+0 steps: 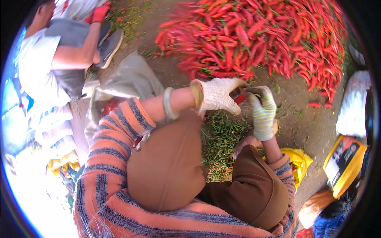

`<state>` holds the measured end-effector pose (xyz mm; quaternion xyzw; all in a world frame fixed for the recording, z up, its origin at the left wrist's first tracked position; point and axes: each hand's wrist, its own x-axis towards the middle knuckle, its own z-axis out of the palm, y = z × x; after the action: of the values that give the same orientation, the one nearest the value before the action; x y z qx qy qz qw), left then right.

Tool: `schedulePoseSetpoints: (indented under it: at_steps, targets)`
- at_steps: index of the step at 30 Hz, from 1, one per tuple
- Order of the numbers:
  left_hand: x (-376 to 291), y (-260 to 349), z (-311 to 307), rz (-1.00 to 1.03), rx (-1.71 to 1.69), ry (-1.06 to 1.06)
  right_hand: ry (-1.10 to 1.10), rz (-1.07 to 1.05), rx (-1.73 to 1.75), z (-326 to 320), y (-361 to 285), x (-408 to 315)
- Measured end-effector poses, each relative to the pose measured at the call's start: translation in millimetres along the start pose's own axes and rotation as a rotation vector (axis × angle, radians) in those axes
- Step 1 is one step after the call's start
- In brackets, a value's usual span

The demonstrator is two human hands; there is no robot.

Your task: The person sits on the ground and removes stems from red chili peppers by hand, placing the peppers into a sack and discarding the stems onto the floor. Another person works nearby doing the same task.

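My left hand point(221, 95), in a white knit glove, is raised in front of my knees with a red chili pepper point(240, 98) between thumb and fingers. Opposite it, my right hand point(263, 111) wears a pale glove with yellow-green stripes. Its fingertips pinch the pepper's stem end, and partly hide it. Below both hands, between my legs, lies a heap of green chili stems point(223, 136) with small red bits in it. A large pile of red chili peppers point(253, 38) spreads over the ground beyond my hands.
At left a person point(71, 53) with a red glove point(99, 13) sits near a pale woven sack point(131, 77). A yellow plastic bag point(300, 162) lies by my right arm. Farther right are a white sack point(354, 104) and a yellow-and-black bag point(343, 166). Loose peppers point(314, 104) dot the soil.
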<state>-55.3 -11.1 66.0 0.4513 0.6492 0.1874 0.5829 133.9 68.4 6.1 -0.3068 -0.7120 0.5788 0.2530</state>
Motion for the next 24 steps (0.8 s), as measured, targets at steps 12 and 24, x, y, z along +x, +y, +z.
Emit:
schedulePoseSetpoints:
  at_steps: [12, 24]
  targets:
    - [32.7, -44.6, 37.0, -0.149, 0.158, -0.234, -0.841, 0.225, -0.349, -30.7, 52.2, -20.3]
    - [40.3, -56.0, 41.9, -0.134, -0.592, -0.153, 0.25, 0.353, -0.526, 11.6, 120.6, 84.7]
